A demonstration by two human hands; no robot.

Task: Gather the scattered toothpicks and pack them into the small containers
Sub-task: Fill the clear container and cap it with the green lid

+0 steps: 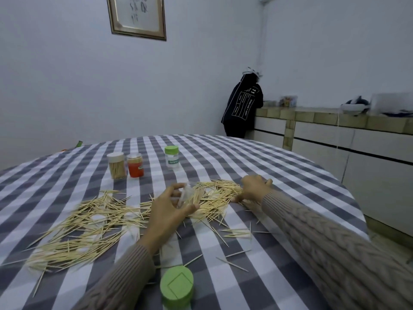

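the toothpicks (89, 222) lie scattered across the checked tablecloth (257, 157), thickest in a wide drift on the left and in a second heap further back between the two hands, with loose single sticks strewn nearer the front edge. the left hand (169, 209) is raised just over the middle of the spread, its fingers curled round a small clear container (186, 194) that is tilted and blurred, so whether anything is inside it cannot be told. the right hand (252, 189) rests on the far heap of toothpicks with fingers bent down onto the sticks; whether it actually pinches any cannot be told. both forearms wear ribbed beige knit sleeves (335, 247). at the very front, close to the left sleeve, stands a green cap (177, 285) with a square outline on its top. further back on the cloth stand three jars: a white-lidded jar (116, 165) full of toothpicks, an orange jar (135, 165) touching or just beside it on the right, and a green-lidded clear jar (171, 157) set apart to the right. beyond the table a person in a dark jacket (243, 108) leans at a tiled counter (324, 118) in the corner, and a framed picture (136, 16) hangs on the pale wall.
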